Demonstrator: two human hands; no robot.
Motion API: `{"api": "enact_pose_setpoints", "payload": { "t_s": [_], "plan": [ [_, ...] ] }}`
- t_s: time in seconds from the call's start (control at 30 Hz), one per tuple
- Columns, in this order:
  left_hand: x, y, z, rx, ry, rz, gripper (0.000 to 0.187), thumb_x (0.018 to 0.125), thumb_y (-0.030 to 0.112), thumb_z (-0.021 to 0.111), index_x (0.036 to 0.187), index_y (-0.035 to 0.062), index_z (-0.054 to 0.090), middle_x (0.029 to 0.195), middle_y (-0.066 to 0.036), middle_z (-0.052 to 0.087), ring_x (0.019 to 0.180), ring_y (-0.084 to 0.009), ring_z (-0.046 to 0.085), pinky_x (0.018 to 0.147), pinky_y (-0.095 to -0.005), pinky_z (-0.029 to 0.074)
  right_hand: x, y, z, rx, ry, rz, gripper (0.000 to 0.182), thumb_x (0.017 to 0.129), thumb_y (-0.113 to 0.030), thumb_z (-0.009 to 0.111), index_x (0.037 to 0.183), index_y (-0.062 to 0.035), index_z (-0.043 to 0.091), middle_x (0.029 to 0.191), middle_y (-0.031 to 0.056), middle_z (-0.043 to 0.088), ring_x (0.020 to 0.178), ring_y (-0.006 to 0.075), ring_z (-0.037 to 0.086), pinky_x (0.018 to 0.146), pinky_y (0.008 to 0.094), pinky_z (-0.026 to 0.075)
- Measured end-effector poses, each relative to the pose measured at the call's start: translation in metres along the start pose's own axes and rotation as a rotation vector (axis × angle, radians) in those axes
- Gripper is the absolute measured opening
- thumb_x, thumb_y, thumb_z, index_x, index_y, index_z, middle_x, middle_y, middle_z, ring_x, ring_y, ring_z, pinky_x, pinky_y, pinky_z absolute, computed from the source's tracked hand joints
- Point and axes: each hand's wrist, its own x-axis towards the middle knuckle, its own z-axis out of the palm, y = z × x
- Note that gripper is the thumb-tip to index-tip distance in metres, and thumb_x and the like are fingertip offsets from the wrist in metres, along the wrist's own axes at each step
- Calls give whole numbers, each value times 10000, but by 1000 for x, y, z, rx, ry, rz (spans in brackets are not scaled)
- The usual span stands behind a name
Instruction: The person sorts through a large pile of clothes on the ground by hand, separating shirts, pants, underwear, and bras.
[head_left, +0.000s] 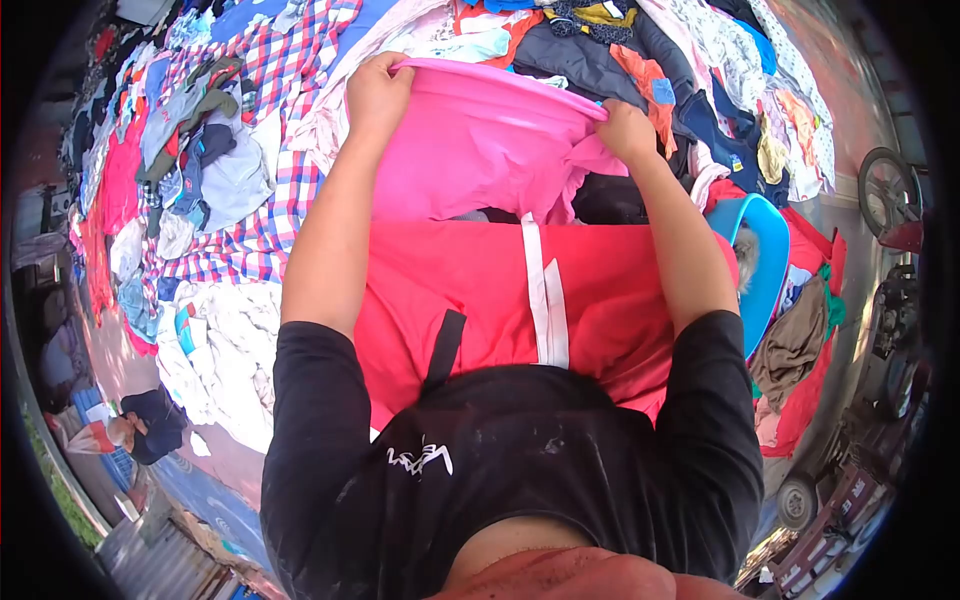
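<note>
A bright pink cloth garment point(470, 150) is stretched between my two hands, its top edge pulled nearly straight. My left hand point(378, 98) is closed on its upper left corner. At the upper right edge, my right hand point(628, 132) pinches the same cloth. The garment hangs down toward red shorts or trousers point(480, 270) with white drawstrings point(545, 290) at my waist. Its lower right part falls in loose folds over dark cloth point(608, 200).
Heaped clothes surround me, with a plaid cloth point(285, 100) at left and white clothes point(230, 350) below it. A blue plastic chair point(765, 265) stands at my right. Another person point(150, 425) sits at far left. A motorbike wheel point(888, 190) shows at far right.
</note>
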Motion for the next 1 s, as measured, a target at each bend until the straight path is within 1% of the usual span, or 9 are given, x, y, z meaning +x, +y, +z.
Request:
{"api": "enact_pose_setpoints", "payload": {
  "t_s": [0.23,0.37,0.4,0.5,0.63,0.73,0.77,0.83,1.0],
  "plan": [
    [10,-22,-8,26,133,-66,201,829,188,702,956,38,745,953,-149,706,865,-302,682,810,-399,530,10,2,-35,119,210,102,291,848,-250,603,1055,-97,739,987,236,715,951,415,689,844,487,542],
    [23,-45,-15,-5,162,-155,234,841,186,683,990,10,724,1000,-170,710,885,-316,687,826,-400,525,22,18,-55,570,31,167,300,860,-202,680,1084,-7,724,904,171,749,865,254,735,758,375,560],
    [24,-50,-13,-54,190,-187,246,852,191,683,1005,2,719,993,-164,714,896,-302,689,821,-397,524,22,16,-63,839,-172,199,311,900,-143,662,1157,30,684,985,120,739,871,175,712,738,316,566],
    [20,-42,-7,-184,137,-224,309,872,205,691,1085,-18,688,1056,-164,704,935,-278,687,831,-383,525,0,-23,-96,1459,-425,178,355,939,-128,623,1264,16,621,1093,114,715,886,182,710,777,310,576],
    [0,-30,43,-224,-48,-30,422,875,212,728,1203,-28,614,1259,-191,617,975,-269,670,872,-373,528,-11,-60,-119,1756,-484,-134,471,946,-58,553,1406,17,485,1343,117,590,1204,204,596,1044,349,476],
    [-29,23,44,-112,5,217,433,892,237,742,1215,-14,597,1292,-194,578,993,-255,660,885,-360,531,-15,-80,-130,2044,-307,-175,340,963,-50,532,1300,-9,556,1265,113,636,1155,207,628,1002,392,521],
    [-36,39,38,-71,62,344,430,903,248,742,1218,-7,596,1298,-194,570,1003,-248,657,887,-352,531,-15,-82,-133,2046,-249,-178,435,936,-88,589,1362,-42,515,1305,111,614,1228,245,575,1059,446,452],
    [-57,85,0,-246,-76,271,462,863,297,776,1162,-10,603,1206,-192,596,967,-282,663,892,-388,530,-14,-86,-140,2050,-130,-182,665,882,-163,704,1486,-107,432,1386,106,569,1376,320,471,1173,553,314],
    [-95,129,8,-367,-154,390,489,818,337,803,1085,-23,608,1016,-173,647,936,-370,660,888,-456,519,-32,-107,-170,2266,-250,-338,639,854,-203,707,1442,-114,474,1395,111,568,1341,312,499,1133,500,362]
  ]
}}
